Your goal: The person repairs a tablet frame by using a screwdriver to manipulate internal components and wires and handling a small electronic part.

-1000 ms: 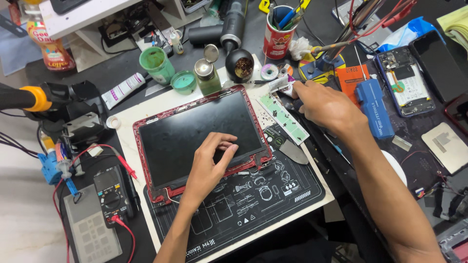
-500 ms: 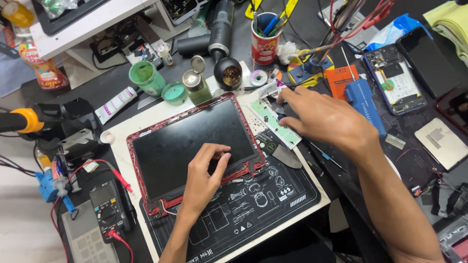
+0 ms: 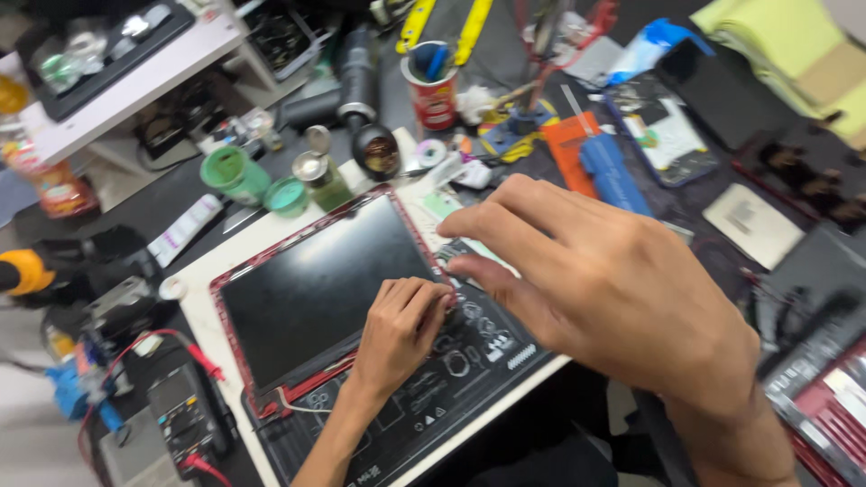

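Observation:
A red-framed tablet (image 3: pixel 316 298) with a dark screen lies tilted on a black work mat (image 3: pixel 451 397). My left hand (image 3: pixel 401 325) rests on the tablet's lower right corner, its fingers curled down onto the screen edge. My right hand (image 3: pixel 604 289) hovers close to the camera over the tablet's right side, fingers spread, thumb and forefinger apart with nothing visible between them. It hides most of a pale green circuit strip (image 3: pixel 442 206) beside the tablet.
A multimeter (image 3: pixel 185 410) with red leads lies at the lower left. Green jars (image 3: pixel 230 171), a red cup of tools (image 3: pixel 435 95), a blue tool (image 3: pixel 609 171) and an opened phone (image 3: pixel 663 131) crowd the back. An orange-handled tool (image 3: pixel 23 271) sits far left.
My right hand has drawn back from the small parts behind the tablet toward the camera and opened out. My left hand has slid to the tablet's lower right corner.

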